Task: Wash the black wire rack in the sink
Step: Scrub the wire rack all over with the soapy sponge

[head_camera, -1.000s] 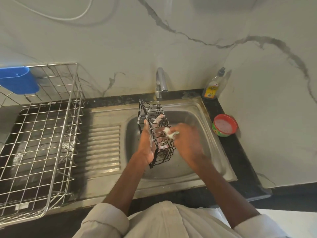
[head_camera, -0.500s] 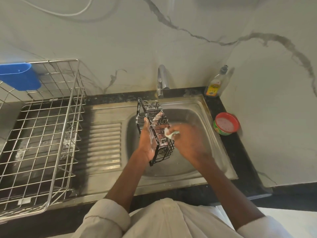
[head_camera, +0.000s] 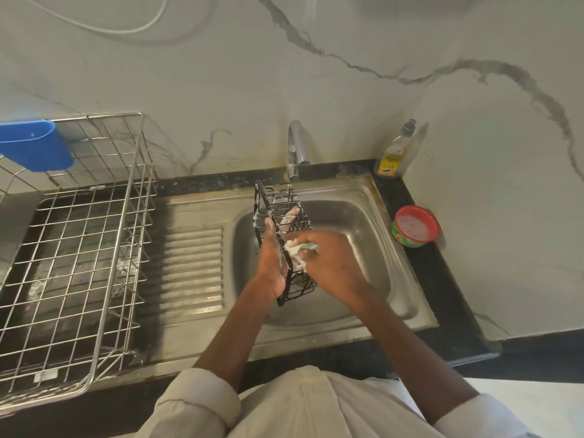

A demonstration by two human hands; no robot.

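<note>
Head view: my left hand (head_camera: 274,263) grips the black rack (head_camera: 284,235) along its left side, thumb up the frame and fingers through the wires, holding it tilted on end over the sink (head_camera: 354,298) bowl. My right hand (head_camera: 328,263) is curled round a soapy sponge (head_camera: 303,249), pressing it against the rack's right face; suds cling to the wires and my left fingers.

At 12 o'clock the tap (head_camera: 295,153) spout hangs just beyond the rack's top end, very close to it. At 1 o'clock a soap bottle (head_camera: 395,153) stands in the counter corner against the wall. At 3 o'clock a red tub (head_camera: 415,227) sits on the dark counter just beside the sink rim. At 9 o'clock lies the ribbed drainboard (head_camera: 192,267), and past it a steel wire basket (head_camera: 79,248) with a blue holder (head_camera: 34,147) hung on its far edge.

Open bowl shows to the right of and below my hands. Marble wall closes in at 12 and 3 o'clock. My sleeves (head_camera: 202,403) and shirt fill the 6 o'clock edge.
</note>
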